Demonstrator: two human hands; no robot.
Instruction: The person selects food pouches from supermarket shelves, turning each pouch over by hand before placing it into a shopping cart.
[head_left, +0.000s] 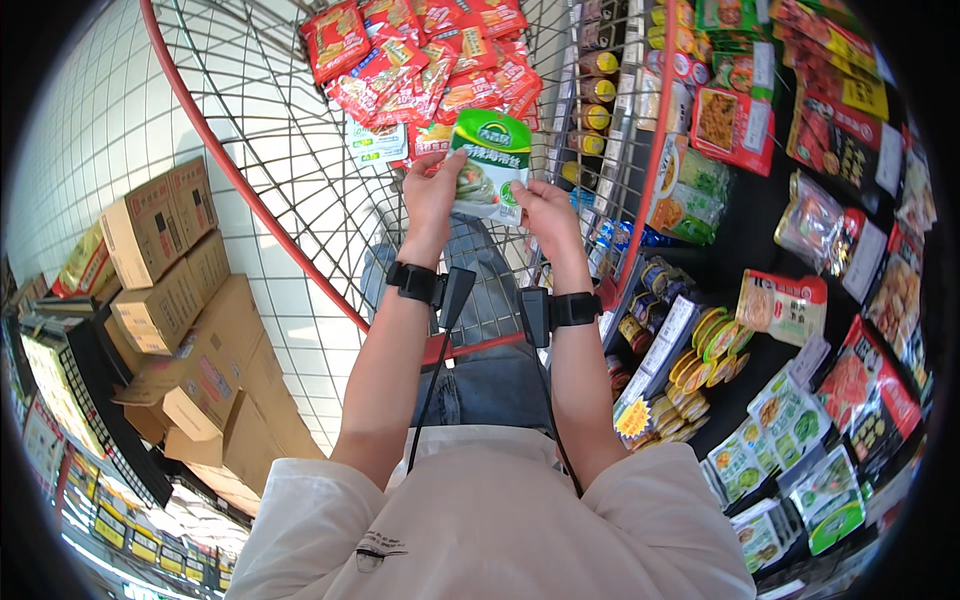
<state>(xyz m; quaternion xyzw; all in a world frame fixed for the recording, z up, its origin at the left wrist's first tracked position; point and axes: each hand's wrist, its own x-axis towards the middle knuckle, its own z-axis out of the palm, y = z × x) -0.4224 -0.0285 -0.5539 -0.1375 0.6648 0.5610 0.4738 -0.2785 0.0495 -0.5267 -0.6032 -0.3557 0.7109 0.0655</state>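
A green and white food packet (487, 169) with writing and a food picture is held over a wire shopping cart (300, 172) with red edges. My left hand (435, 191) grips its left side, thumb on the front. On its lower right edge, my right hand (547, 214) pinches the same packet. Beyond the hands, many red food packets (442, 64) lie in a loose pile in the cart. A white and green packet (377, 142) lies at the near left of that pile. Black straps with cabled devices are around both wrists.
To the right, a store display holds hanging food packets (780, 304), jars (598, 90) and stacked yellow-lidded tubs (705, 352). Cardboard boxes (169, 217) are stacked to the left of the cart, beside a black rack (90, 405). Pale tiled floor shows through the cart's wires.
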